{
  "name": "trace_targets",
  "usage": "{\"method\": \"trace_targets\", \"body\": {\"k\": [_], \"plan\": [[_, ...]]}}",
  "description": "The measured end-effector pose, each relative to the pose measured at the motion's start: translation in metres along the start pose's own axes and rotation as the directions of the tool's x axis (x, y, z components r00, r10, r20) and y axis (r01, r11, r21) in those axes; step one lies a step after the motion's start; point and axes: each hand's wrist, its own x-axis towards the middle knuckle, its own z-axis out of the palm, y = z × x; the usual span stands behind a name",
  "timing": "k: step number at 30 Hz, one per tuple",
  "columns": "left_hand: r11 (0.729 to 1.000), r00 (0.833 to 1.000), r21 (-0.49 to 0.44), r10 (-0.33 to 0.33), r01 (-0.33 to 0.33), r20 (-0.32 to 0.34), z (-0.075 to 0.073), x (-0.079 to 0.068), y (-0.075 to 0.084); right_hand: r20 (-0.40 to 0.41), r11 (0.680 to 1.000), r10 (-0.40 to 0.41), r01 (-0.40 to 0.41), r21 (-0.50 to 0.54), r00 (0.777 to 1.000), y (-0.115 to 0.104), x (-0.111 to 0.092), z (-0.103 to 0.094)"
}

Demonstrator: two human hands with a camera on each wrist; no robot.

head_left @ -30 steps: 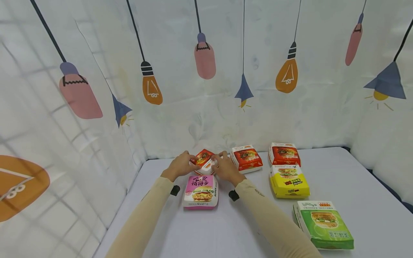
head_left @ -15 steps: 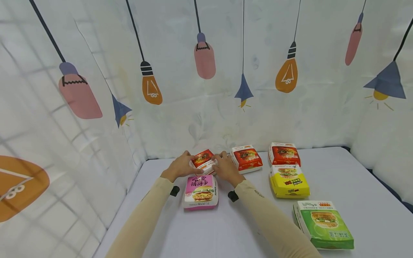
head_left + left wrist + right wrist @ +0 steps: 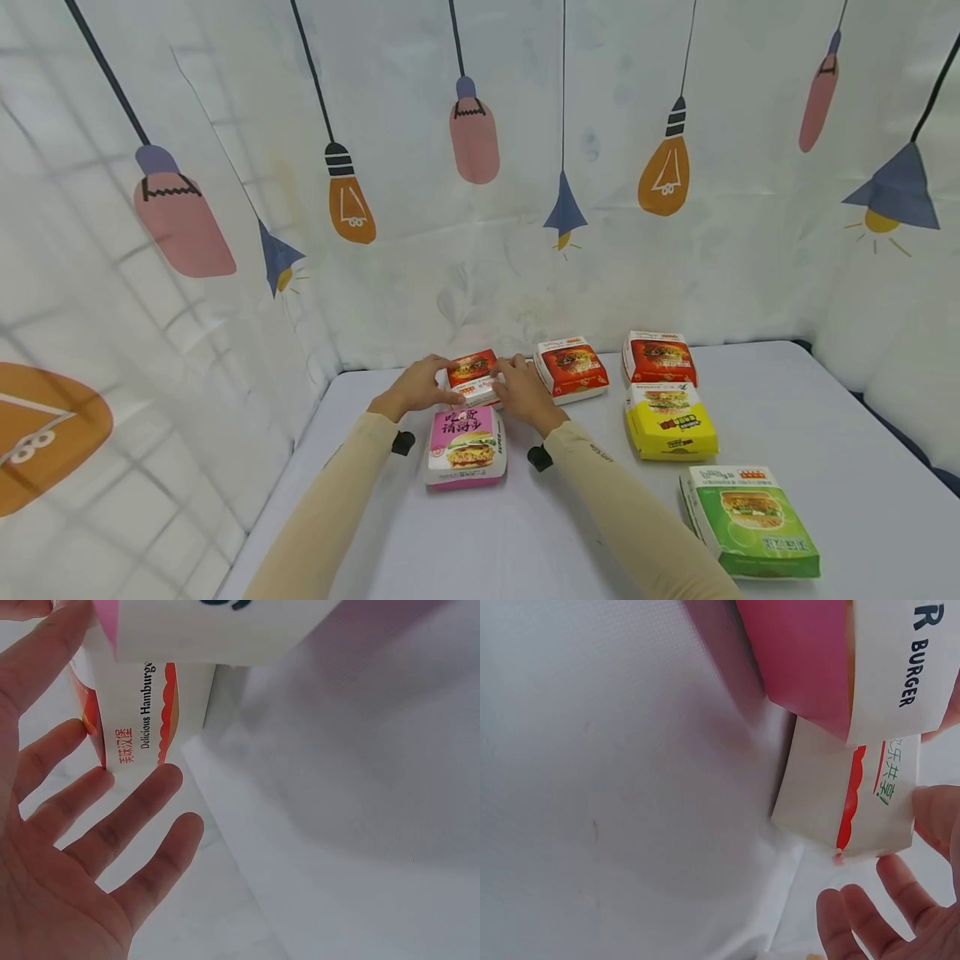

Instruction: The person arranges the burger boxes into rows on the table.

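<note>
A red and white burger box (image 3: pixel 474 375) lies at the back of the table between both hands. My left hand (image 3: pixel 414 388) holds its left end with thumb and index finger; the other fingers (image 3: pixel 146 806) spread out beside it in the left wrist view. At its right end, my right hand (image 3: pixel 528 396) has its thumb on the lid edge and its index fingertip at the corner, as the right wrist view shows. A pink and white burger box (image 3: pixel 467 448) lies just in front, and hides part of the red box (image 3: pixel 847 787) in both wrist views.
To the right stand a second red box (image 3: pixel 573 367), a third red box (image 3: pixel 662 358), a yellow box (image 3: pixel 671 422) and, nearest, a green box (image 3: pixel 752 521). A patterned white curtain (image 3: pixel 420 283) rises behind the table (image 3: pixel 540 533).
Between the hands the red box has turned from a slanted angle to lie straighter, its front edge nearly parallel to the pink box. My left hand has shifted slightly left.
</note>
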Motion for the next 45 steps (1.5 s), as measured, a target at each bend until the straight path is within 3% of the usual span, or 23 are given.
{"method": "trace_targets", "body": {"k": [7,14,26,45], "plan": [[0.999,0.999,-0.031,-0.037,0.038,0.031,0.000,-0.001,-0.002,0.007,0.999,0.034,-0.034,0.004,0.999,0.001,0.000,0.003],[0.998,0.999,-0.055,-0.029,0.030,0.033,0.001,0.000,-0.003,0.019,0.998,0.052,-0.052,0.026,0.998,0.004,0.001,0.006],[0.999,0.998,-0.034,-0.037,0.039,0.047,0.001,0.000,-0.002,0.020,0.998,-0.028,0.027,0.051,0.999,0.009,-0.001,0.006],[1.000,1.000,-0.010,-0.009,0.009,-0.015,0.003,-0.004,0.002,0.041,0.997,-0.018,0.015,0.072,0.999,0.011,-0.003,0.004]]}}
